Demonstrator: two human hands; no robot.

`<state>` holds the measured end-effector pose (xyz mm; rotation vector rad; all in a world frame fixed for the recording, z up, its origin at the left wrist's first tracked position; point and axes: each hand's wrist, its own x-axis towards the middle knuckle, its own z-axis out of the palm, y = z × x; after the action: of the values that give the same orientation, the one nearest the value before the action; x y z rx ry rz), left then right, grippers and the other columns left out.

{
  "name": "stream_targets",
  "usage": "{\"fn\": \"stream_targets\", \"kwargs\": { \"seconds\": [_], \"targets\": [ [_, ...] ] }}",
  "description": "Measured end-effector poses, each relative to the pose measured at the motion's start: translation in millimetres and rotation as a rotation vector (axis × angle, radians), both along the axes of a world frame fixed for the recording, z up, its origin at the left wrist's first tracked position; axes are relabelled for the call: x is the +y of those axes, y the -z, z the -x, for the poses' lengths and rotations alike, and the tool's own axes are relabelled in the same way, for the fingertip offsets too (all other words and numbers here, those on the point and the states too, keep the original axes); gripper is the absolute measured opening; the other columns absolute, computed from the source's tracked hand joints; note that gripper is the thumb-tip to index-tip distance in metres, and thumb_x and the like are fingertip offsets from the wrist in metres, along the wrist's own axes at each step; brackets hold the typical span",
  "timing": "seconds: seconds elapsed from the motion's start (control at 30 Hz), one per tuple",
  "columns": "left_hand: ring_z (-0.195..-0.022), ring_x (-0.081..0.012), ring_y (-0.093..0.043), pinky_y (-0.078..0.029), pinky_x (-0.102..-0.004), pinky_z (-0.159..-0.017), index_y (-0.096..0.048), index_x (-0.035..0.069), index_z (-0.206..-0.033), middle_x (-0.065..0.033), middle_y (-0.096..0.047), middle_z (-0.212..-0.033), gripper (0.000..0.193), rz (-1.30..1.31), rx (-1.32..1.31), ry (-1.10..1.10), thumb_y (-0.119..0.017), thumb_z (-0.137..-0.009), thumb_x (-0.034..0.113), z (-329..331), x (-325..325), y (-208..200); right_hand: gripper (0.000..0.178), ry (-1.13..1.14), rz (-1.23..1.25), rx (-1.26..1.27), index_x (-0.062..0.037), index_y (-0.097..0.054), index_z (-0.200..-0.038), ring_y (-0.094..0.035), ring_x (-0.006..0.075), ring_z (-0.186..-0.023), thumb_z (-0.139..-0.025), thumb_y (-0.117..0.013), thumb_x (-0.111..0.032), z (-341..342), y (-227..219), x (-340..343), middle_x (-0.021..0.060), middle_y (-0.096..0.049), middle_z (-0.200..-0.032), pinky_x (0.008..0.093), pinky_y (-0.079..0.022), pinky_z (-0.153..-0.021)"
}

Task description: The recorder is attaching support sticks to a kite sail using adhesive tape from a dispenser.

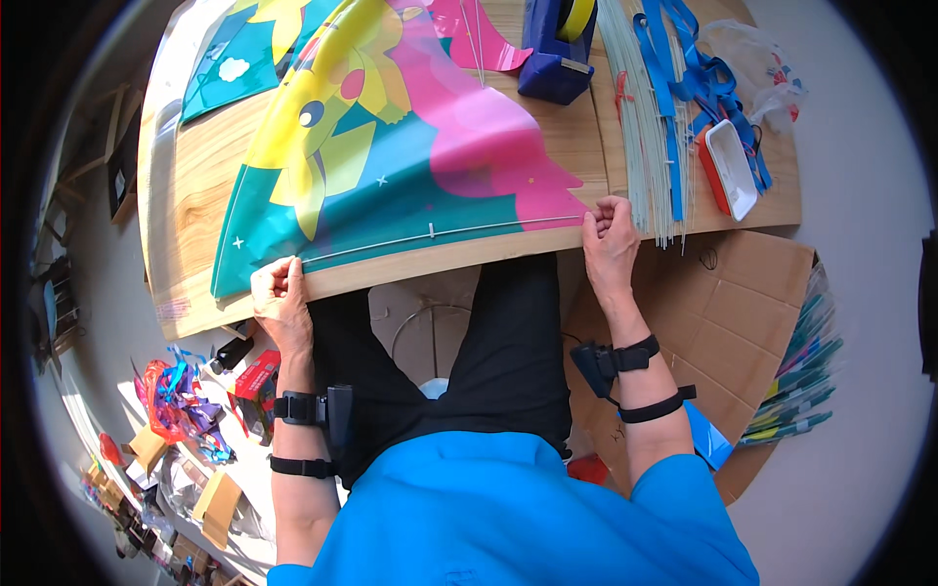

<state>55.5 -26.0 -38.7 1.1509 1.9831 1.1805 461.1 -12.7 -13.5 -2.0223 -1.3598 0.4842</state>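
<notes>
A kite (391,186) of thin printed cloth, teal, pink and yellow with a yellow cartoon figure, lies spread on the wooden table. Along its near edge runs a thin white rod (489,226) with a small white fitting near the middle. My left hand (281,298) is closed in a pinch at the rod's left end, by the table's front edge. At the other end my right hand (612,246) pinches the rod near the kite's pink corner. The fingers hide both rod tips.
On the table (186,225) stand a blue tape dispenser (555,68), a bundle of thin pale rods (645,146), blue straps (674,88) and a red-and-white tray (731,171). A cardboard box (723,313) sits below right. Colourful packages (181,405) lie below left.
</notes>
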Motion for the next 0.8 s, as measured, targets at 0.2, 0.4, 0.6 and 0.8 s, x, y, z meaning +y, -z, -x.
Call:
{"fn": "stream_targets", "kwargs": {
  "seconds": [0.2,0.4,0.6,0.8],
  "targets": [
    [-0.068,-0.0025,-0.044,-0.037,-0.0171,-0.061,-0.066,0.005,-0.093,0.0044,-0.058,-0.083,0.012,0.001,0.008,0.002,-0.071,-0.086,0.012,2,0,1,0.021,-0.017,-0.017,-0.051,0.0009,-0.051,-0.101,-0.053,0.0111,-0.064,-0.085,-0.063,-0.002,-1,3,0,0.0062,-0.057,-0.078,0.0257,-0.049,-0.061],
    [-0.068,-0.0031,-0.044,-0.038,-0.0176,-0.061,-0.066,0.005,-0.093,0.0039,-0.057,-0.083,0.012,0.009,0.024,0.002,-0.071,-0.086,0.013,1,0,0,0.020,0.006,-0.007,-0.024,0.0011,-0.052,-0.100,-0.054,0.0120,-0.064,-0.084,-0.064,-0.001,3,-2,0,0.0068,-0.057,-0.079,0.0262,-0.049,-0.062],
    [-0.068,-0.0035,-0.044,-0.039,-0.0179,-0.061,-0.066,0.004,-0.093,0.0032,-0.057,-0.084,0.012,0.007,0.053,0.011,-0.071,-0.086,0.012,-2,2,-4,0.022,0.023,-0.048,-0.046,0.0008,-0.051,-0.099,-0.052,0.0154,-0.065,-0.081,-0.065,0.000,1,-1,-1,0.0099,-0.053,-0.087,0.0295,-0.048,-0.063],
    [-0.069,-0.0041,-0.047,-0.042,-0.0191,-0.064,-0.065,0.004,-0.090,0.0019,-0.058,-0.083,0.011,-0.007,0.033,-0.016,-0.072,-0.083,0.009,-7,1,-10,0.022,0.014,-0.030,-0.033,0.0017,-0.053,-0.099,-0.054,0.0164,-0.066,-0.081,-0.065,0.002,3,-2,-1,0.0110,-0.053,-0.089,0.0302,-0.048,-0.065]
  ]
}}
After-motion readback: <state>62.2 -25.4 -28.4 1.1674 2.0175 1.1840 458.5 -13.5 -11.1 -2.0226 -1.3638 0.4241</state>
